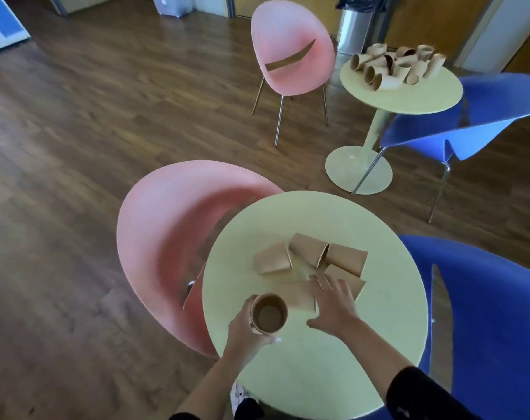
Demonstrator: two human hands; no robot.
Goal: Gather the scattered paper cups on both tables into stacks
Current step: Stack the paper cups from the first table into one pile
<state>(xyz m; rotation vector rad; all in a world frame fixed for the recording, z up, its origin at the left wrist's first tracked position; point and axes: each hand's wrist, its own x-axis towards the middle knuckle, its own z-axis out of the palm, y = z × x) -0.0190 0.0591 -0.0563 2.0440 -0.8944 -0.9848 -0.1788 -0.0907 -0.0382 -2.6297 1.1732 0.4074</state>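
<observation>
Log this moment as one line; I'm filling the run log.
left hand: holds upright cup | right hand: open, reaching to a lying cup | near table: loose cups | far table: pile untouched

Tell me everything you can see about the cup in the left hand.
The cup is brown paper with a rolled rim, held upright with its mouth toward the camera. Its inside looks brown and empty. The left hand grips its side, fingers curled round it, over the near table. Whether it is a single cup or a nested stack cannot be told. The right hand does not touch it; that hand reaches toward a lying cup beside it.
</observation>
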